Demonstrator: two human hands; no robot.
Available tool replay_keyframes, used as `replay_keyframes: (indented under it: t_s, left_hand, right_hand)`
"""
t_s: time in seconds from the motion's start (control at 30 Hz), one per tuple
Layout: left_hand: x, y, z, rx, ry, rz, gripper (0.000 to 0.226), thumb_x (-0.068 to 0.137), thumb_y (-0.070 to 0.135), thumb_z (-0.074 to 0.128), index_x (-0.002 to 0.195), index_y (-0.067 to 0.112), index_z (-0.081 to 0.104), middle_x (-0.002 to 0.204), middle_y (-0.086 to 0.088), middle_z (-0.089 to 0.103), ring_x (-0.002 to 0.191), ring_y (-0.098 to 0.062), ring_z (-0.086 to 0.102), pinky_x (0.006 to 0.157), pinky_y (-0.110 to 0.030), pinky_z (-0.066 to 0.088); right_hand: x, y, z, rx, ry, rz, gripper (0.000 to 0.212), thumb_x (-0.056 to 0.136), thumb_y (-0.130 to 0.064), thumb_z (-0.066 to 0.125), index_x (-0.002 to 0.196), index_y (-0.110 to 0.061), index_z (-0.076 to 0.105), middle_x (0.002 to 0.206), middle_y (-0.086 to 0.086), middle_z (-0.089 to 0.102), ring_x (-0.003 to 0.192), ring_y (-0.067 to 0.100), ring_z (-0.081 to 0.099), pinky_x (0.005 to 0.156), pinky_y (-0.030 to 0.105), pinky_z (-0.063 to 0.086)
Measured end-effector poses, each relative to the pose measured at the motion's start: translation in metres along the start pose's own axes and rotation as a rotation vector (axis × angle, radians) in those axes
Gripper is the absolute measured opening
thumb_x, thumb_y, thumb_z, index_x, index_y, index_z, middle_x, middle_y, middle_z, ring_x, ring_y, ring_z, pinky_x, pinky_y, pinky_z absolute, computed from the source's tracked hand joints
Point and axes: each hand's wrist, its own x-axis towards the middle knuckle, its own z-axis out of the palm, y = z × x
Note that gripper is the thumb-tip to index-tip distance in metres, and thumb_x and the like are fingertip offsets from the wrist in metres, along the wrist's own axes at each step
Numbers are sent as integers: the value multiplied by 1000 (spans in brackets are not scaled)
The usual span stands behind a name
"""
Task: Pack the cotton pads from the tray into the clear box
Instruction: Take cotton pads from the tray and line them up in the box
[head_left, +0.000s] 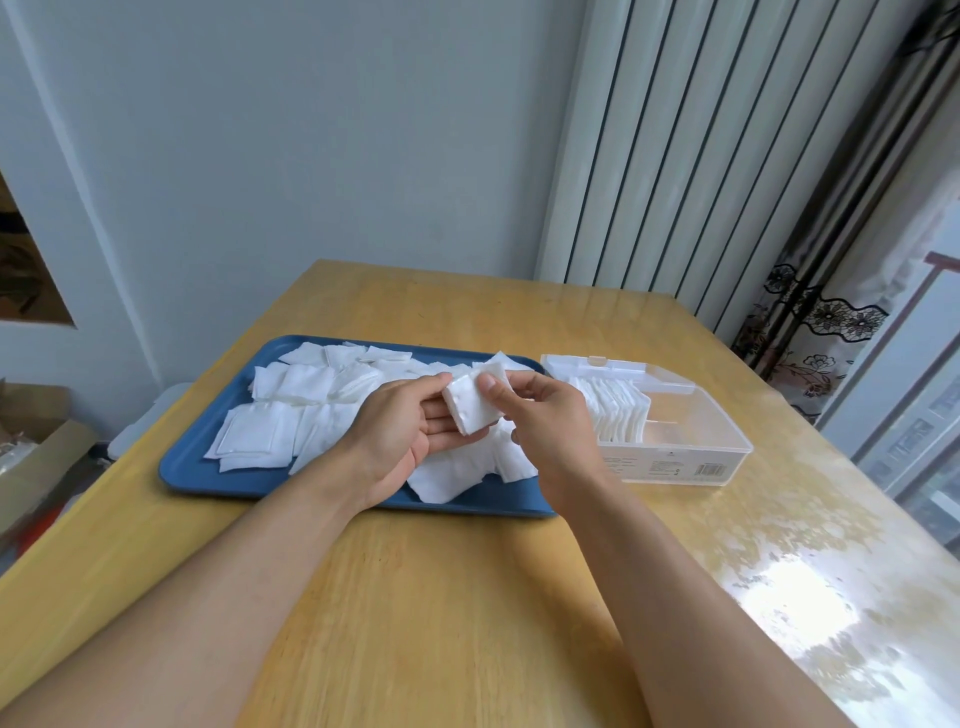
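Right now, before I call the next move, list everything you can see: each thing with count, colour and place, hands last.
table: one, light wood, fills the foreground.
tray: one, blue, on the table left of centre.
loose cotton pads: many, too overlapped to count, white, scattered across the tray.
held stack of pads: one small stack, white, between both hands above the tray.
clear box: one, transparent, lid open, on the table right of the tray.
packed pads: one upright row, white, at the box's left end.
radiator: one, white, by the wall behind.
curtain: one, patterned, far right.
cardboard box: one, brown, on the floor, left.
left hand: holds the stack.
right hand: pinches the stack.
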Motion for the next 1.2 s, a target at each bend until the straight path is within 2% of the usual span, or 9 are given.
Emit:
replay_keyframes:
  t_s: [0.13, 0.27, 0.43, 0.53, 0.63, 0.83, 0.93, 1.03, 1.2]
  left_hand:
    - [-2, 1, 1, 67, -60, 49, 34, 103, 22, 56, 116, -7, 68, 114, -22, 74, 109, -30, 72, 96, -40, 58]
    - [0, -1, -6, 153, -55, 102, 24, 102, 5, 56, 118, -7, 68, 116, -19, 74, 112, -29, 71, 94, -35, 59]
    - [2, 5, -9, 157, 33, 108, 20, 101, 10, 58, 109, -3, 71, 109, -19, 76, 104, -28, 74, 91, -34, 61]
    - [9, 7, -13, 87, 264, 167, 10, 96, 13, 67, 96, 5, 72, 97, -17, 75, 92, -28, 73, 85, -36, 61]
    - [15, 13, -21, -45, 409, 216, 4, 92, 9, 69, 91, 7, 66, 92, -19, 73, 90, -33, 71, 92, -44, 58]
    - [13, 12, -23, -83, 460, 239, 8, 90, 4, 72, 96, 6, 68, 112, -22, 74, 93, -28, 74, 79, -38, 63]
    - [12, 10, -23, 25, 469, 228, 3, 90, 12, 74, 92, 15, 74, 105, -8, 79, 109, -23, 72, 73, -30, 59]
    - [11, 9, -22, 84, 438, 235, 7, 94, 14, 69, 94, 18, 74, 97, 0, 80, 107, -19, 73, 73, -28, 56]
    - [9, 9, -19, 81, 413, 222, 11, 99, 7, 60, 100, 9, 71, 99, -7, 79, 96, -21, 75, 79, -31, 62]
  right_hand:
    - [0, 1, 2, 8, 16, 20, 20, 87, -39, 78, 91, -20, 75, 81, -16, 69, 73, -4, 62, 77, 26, 48]
    - [0, -1, 1, 63, 20, 67, 29, 86, -42, 78, 107, -23, 71, 103, -8, 73, 89, 7, 65, 75, 24, 48]
    - [0, -1, 0, 23, 5, 37, 20, 88, -36, 77, 88, -16, 76, 76, -13, 68, 67, -2, 58, 71, 22, 46]
    - [1, 1, 1, -179, 9, -79, 12, 90, -32, 76, 82, -22, 74, 73, -18, 67, 61, -5, 56, 61, 15, 44]
    - [0, 3, 0, -492, -24, -168, 8, 89, -33, 76, 93, -27, 73, 92, -14, 69, 69, -3, 57, 58, 14, 42]
    - [-7, 10, 4, -841, -185, -74, 56, 76, -52, 82, 122, -30, 62, 101, -12, 61, 94, 7, 57, 76, 26, 48]
    - [-6, 11, 4, -771, -214, -47, 47, 82, -37, 82, 124, -28, 63, 88, -12, 64, 80, 3, 60, 61, 18, 42]
    - [-4, 9, 3, -686, -170, -54, 35, 88, -26, 77, 120, -29, 64, 83, -12, 66, 73, 1, 61, 52, 13, 40]
    - [1, 4, -3, -348, -66, -61, 19, 90, -18, 75, 107, -24, 71, 79, -8, 66, 66, 10, 63, 57, 27, 55]
